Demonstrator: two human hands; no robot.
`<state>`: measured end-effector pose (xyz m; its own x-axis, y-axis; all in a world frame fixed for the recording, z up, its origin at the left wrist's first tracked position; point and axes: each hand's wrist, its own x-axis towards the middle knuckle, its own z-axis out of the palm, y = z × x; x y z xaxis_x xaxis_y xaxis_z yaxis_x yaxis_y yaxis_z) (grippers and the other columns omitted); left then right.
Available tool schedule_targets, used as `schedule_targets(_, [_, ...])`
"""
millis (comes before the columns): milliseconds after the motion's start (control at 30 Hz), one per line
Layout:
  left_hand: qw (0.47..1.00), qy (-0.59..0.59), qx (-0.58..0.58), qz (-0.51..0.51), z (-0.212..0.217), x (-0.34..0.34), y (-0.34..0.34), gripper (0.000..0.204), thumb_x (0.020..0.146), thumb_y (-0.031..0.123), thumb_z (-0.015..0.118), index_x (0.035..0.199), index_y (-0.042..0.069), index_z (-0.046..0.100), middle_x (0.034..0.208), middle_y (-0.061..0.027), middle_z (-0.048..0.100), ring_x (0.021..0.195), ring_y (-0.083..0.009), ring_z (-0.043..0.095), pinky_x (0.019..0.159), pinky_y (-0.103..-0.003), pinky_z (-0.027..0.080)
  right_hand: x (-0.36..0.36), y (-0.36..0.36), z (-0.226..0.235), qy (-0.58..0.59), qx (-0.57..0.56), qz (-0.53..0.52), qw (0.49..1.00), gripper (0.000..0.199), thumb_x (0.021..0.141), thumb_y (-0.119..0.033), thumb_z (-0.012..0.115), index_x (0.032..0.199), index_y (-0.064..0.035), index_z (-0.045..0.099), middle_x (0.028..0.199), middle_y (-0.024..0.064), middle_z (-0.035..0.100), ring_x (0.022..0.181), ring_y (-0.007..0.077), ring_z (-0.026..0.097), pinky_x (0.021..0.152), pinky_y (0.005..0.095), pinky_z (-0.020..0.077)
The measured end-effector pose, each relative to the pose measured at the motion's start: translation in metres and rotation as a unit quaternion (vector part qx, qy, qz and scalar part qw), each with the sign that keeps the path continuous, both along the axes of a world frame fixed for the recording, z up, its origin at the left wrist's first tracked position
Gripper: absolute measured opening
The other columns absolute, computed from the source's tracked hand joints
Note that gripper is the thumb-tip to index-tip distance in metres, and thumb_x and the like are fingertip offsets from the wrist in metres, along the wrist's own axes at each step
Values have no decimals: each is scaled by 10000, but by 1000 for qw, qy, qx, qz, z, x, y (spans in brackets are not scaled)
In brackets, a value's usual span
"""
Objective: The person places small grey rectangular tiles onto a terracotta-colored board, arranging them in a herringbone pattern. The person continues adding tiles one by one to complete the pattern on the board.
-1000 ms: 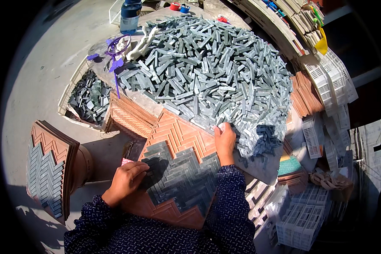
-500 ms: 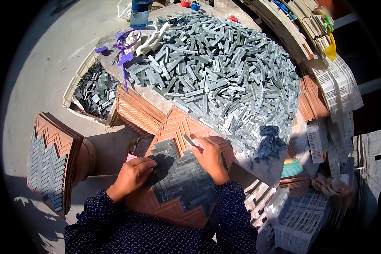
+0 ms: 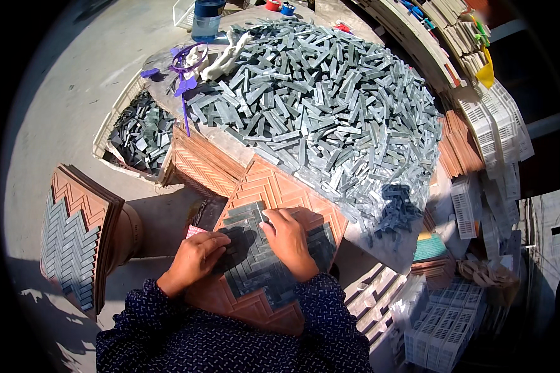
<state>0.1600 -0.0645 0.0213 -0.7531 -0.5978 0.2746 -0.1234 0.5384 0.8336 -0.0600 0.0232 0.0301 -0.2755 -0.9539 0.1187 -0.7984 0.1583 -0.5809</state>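
Tray (image 3: 295, 186): orange, grooved in zigzags, slanting between the person's body and the near edge of the bench (image 3: 386, 241); its upper and lower ends are unfilled.
Tiles (image 3: 255, 273): dark grey strips laid in herringbone across the tray's middle, partly in shadow and partly covered by the hands.
Left hand (image 3: 196, 258): at the tray's left side, fingers bent and bunched by the thumb, tips near the left border of the tiles; I cannot tell whether it pinches anything.
Right hand (image 3: 290, 242): palm down over the tiles, fingers curved, index and thumb tips near the upper border of the laid rows; what is under the fingertips is hidden, so I cannot tell whether it grasps a strip or has released it.
Sleeves (image 3: 140, 314): dark blue with small white marks.
Pile (image 3: 330, 105): loose grey strips heaped over most of the bench, beyond the tray; a dark shadow falls on its near right part.
Crate (image 3: 113, 109): cream, left of the bench, holding dark chips (image 3: 140, 133).
Left stack (image 3: 74, 248): orange trays, the front one partly filled with grey strips.
Middle stack (image 3: 205, 161): more orange trays, between crate and tray.
Bench's far left: bottle (image 3: 206, 25), purple ring (image 3: 190, 59), white ornament (image 3: 230, 57).
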Motion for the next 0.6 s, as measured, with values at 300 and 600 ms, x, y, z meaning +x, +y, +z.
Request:
schedule_targets(300, [1000, -3, 3, -20, 3, -2, 4, 223, 787, -6, 660, 1007, 23, 659, 963, -138, 672, 884, -319, 658, 770, -367, 542, 2, -11, -14, -60, 8, -100, 993, 282, 760, -54, 701, 1027, -44, 611, 856, 120, 649, 727, 285, 630, 658, 361, 495])
schedule_targets(600, [989, -61, -96, -98, 17, -35, -6, 356, 805, 90, 668, 1147, 16, 601, 1186, -146, 600, 1113, -313, 568, 958, -414, 450, -7, -9, -18, -114, 26, -125, 985, 242, 753, -100, 734, 961, -27, 633, 842, 111, 669, 729, 238, 633, 658, 337, 492])
